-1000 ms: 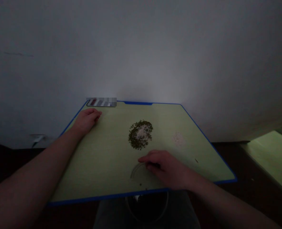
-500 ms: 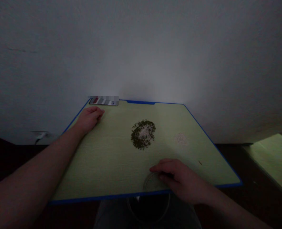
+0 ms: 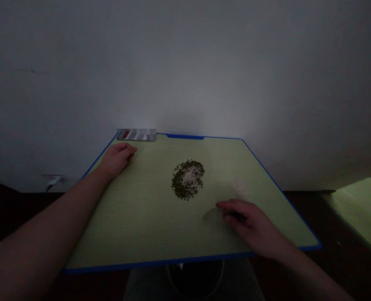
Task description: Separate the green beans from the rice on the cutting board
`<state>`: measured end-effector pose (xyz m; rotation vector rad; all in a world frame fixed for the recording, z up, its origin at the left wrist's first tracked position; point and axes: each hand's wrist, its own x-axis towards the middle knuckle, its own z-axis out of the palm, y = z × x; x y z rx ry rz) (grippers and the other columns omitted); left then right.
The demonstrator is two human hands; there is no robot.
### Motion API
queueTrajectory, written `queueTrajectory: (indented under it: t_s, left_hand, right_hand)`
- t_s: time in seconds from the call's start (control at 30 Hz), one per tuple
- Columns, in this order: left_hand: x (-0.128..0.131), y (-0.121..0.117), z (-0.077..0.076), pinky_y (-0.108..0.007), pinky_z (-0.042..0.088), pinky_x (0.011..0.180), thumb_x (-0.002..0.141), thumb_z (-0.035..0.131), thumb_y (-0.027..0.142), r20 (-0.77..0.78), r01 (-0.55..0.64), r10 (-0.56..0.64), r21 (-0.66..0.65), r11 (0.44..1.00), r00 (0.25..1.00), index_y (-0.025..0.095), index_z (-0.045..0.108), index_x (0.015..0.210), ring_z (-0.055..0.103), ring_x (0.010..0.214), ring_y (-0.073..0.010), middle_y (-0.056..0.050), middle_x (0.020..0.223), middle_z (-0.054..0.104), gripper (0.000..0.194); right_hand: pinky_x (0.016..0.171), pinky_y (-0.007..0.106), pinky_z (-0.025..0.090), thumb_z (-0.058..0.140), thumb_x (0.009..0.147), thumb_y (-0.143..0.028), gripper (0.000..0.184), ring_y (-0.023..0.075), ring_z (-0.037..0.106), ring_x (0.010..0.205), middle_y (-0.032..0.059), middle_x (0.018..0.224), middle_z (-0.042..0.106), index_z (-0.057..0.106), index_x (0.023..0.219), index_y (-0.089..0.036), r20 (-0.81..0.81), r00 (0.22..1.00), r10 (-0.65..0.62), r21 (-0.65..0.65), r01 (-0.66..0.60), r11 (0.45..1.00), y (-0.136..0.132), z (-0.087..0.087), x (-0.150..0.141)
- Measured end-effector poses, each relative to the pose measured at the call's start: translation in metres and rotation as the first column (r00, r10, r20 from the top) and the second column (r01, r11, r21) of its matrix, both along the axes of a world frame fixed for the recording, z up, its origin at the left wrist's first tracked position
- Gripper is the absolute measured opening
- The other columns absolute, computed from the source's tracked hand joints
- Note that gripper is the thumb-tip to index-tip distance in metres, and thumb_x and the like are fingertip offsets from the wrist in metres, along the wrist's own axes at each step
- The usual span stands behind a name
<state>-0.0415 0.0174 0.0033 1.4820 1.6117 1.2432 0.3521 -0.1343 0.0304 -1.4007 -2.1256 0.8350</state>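
On the light-yellow folding table, my left hand rests near the left edge, its fingers curled in with nothing visible in them. My right hand is closed on a clear round container over the right front part of the table; only its curved rim shows, faint and blurred. Ahead and to the left of that hand lies a heap of small green beans with pale grains in its middle. A smaller patch of pale grains lies just beyond my right hand.
A phone-like flat device, partly pixelated, lies at the back left corner by the wall. Below the front edge, a dark round bin stands between my legs. A plug sits in the wall at left.
My right hand has moved away from the front edge, forward and to the right, carrying the clear round container. My left hand stays put.
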Motion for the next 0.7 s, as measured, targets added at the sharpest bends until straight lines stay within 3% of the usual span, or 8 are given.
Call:
queueTrajectory:
  t_s: [0.13,0.23,0.53,0.7]
  left_hand:
    - [0.003,-0.002,0.004,-0.025,0.024,0.039,0.070,0.061,0.036,0.077,0.006,-0.003,-0.029,1.000,0.997,0.020,0.046,0.054,0.033,0.039,-0.0098,0.004,0.047,0.039,0.027]
    - [0.005,-0.003,0.007,-0.025,0.024,0.039,0.068,0.062,0.033,0.087,-0.007,0.011,-0.052,0.999,0.996,0.019,0.047,0.054,0.033,0.040,-0.0095,0.005,0.046,0.039,0.025]
    - [0.002,-0.001,0.003,-0.024,0.024,0.041,0.070,0.062,0.035,0.048,-0.002,0.003,-0.026,1.000,0.999,0.019,0.048,0.054,0.033,0.041,-0.0090,0.005,0.047,0.039,0.026]
    - [0.001,-0.002,0.003,-0.025,0.023,0.041,0.070,0.061,0.036,0.040,-0.010,0.012,-0.053,0.999,0.999,0.019,0.048,0.056,0.033,0.040,-0.0096,0.005,0.047,0.038,0.025]
  right_hand:
    - [0.063,0.032,0.051,0.050,0.085,-0.026,0.036,0.0181,0.062,0.070,0.0046,0.080,0.068,0.063,0.117,-0.016,0.045,0.979,-0.197,0.145,0.189,0.971,0.022,0.005,0.007]
    - [0.063,0.032,0.051,0.052,0.083,-0.027,0.034,0.0180,0.063,0.069,0.0050,0.081,0.069,0.065,0.113,-0.016,0.061,0.963,-0.264,0.249,0.242,0.938,0.031,0.007,0.011]
    - [0.069,0.032,0.052,0.050,0.083,-0.022,0.031,0.0187,0.066,0.074,0.0061,0.087,0.072,0.068,0.108,-0.016,0.109,0.974,-0.197,0.311,0.155,0.938,0.037,-0.002,0.006]
    - [0.064,0.030,0.051,0.051,0.081,-0.020,0.032,0.0188,0.066,0.071,0.0070,0.085,0.072,0.068,0.107,-0.016,0.125,0.978,-0.167,0.238,0.134,0.962,0.052,-0.001,-0.001]
